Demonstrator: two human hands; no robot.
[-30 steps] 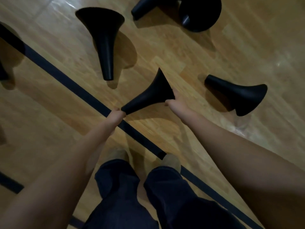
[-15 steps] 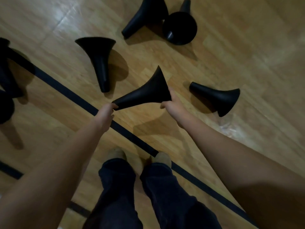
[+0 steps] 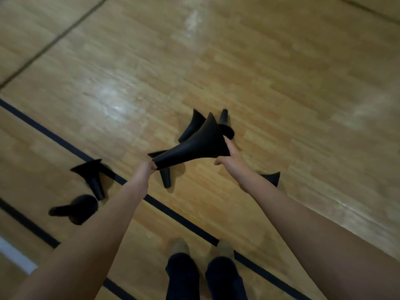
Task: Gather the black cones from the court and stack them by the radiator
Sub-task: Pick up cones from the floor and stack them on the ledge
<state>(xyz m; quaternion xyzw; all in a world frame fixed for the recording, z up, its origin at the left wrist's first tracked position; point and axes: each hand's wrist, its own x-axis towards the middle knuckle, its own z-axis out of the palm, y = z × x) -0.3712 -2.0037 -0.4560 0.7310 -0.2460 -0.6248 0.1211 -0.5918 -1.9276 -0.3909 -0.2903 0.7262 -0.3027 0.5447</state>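
Note:
I hold one black cone (image 3: 194, 146) sideways in the air above the wooden floor. My left hand (image 3: 144, 169) pinches its narrow tip, and my right hand (image 3: 230, 161) grips the rim of its wide base. Several more black cones lie tipped over on the floor below: one (image 3: 92, 176) on the black line at left, one (image 3: 75, 210) lower left, one (image 3: 165, 178) under the held cone, two (image 3: 191, 126) (image 3: 225, 126) behind it, and one (image 3: 271, 177) partly hidden by my right forearm.
Black court lines (image 3: 186, 221) run diagonally across the wooden floor. My feet (image 3: 201, 250) stand on the nearer line. A white strip (image 3: 15, 254) shows at the lower left edge. No radiator is in view.
I have straightened up with the cone in both hands, so the floor and the fallen cones look farther away. The view has swung up and more floor shows beyond.

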